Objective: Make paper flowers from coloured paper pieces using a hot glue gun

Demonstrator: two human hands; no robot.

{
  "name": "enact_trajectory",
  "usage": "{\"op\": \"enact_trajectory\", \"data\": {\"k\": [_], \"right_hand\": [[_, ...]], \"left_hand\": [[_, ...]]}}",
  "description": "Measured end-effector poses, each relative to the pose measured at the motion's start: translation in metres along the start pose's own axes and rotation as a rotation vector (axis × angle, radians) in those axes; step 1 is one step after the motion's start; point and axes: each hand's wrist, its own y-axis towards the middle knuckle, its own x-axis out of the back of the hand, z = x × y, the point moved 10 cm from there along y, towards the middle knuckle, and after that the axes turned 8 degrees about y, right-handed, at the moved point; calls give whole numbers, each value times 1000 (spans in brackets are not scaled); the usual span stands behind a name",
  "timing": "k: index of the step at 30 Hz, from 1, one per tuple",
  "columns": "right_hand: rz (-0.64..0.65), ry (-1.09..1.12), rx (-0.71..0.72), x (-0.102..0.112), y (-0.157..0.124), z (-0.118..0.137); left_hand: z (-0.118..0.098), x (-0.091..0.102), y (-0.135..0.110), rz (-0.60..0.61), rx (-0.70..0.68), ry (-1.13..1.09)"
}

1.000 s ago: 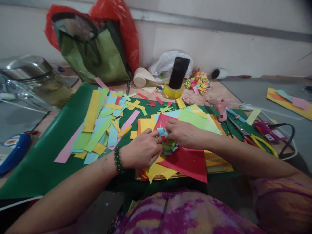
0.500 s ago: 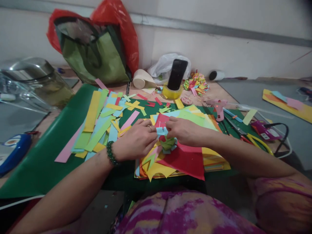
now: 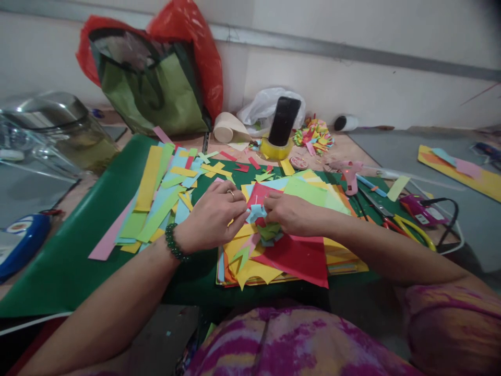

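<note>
A small light blue paper piece with notched or folded edges spans the gap between my two hands. My left hand, wearing a ring and a green bead bracelet, pinches its left end with closed fingers. At the other end, the curled fingers of my right hand grip the same piece. Just below lies a folded green paper piece, partly under my right hand. Beneath them, a red paper sheet tops the stack of coloured paper. My fingers partly hide the blue piece's ends.
Loose paper strips cover the green mat on the left. Right of the stack lie a pink glue gun and scissors. A phone leans in a yellow tape roll, beside a multicoloured paper pompom.
My left hand has shifted slightly left, and its fingers have changed position. The blue paper shows more now, with its edges more bent. My right hand has moved only a little.
</note>
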Motion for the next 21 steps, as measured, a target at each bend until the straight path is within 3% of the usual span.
{"op": "enact_trajectory", "data": {"k": [5, 13, 21], "right_hand": [[-87, -18, -18, 17, -10, -2], [-26, -75, 38, -3, 4, 6], [-151, -79, 3, 30, -18, 3]], "left_hand": [[13, 6, -1, -79, 81, -3], [32, 9, -4, -158, 172, 25], [43, 13, -5, -219, 189, 23]]}}
